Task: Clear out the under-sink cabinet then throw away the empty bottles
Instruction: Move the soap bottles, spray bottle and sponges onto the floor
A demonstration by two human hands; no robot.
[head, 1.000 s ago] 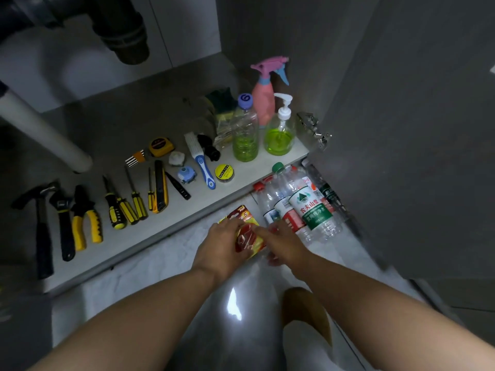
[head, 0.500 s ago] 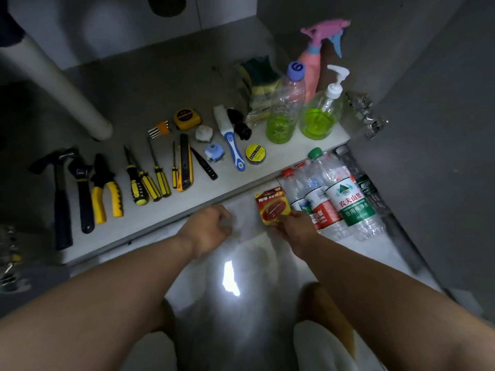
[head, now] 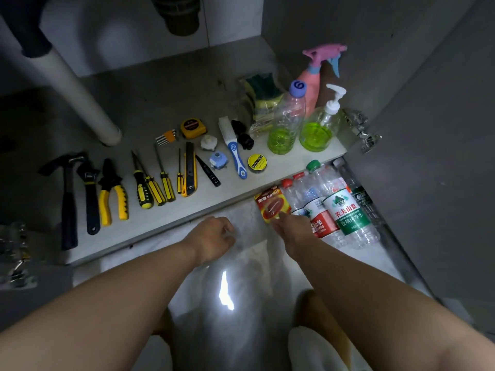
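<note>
right grip (head: 294, 231) pinches red packet (head: 273, 206) at its lower edge | water bottles (head: 342, 210) just right of it | left grip (head: 214, 238) loosely curled, holding nothing

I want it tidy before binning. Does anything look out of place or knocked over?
Only the water bottles: they lie on their sides, heaped on the floor by the open door. Tools in the cabinet lie in a neat row; nothing looks spilled.

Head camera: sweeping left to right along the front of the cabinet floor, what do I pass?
hammer → wrench → yellow-handled pliers → utility knife → blue-handled brush → yellow tape roll → purple-capped bottle → pump bottle
</note>
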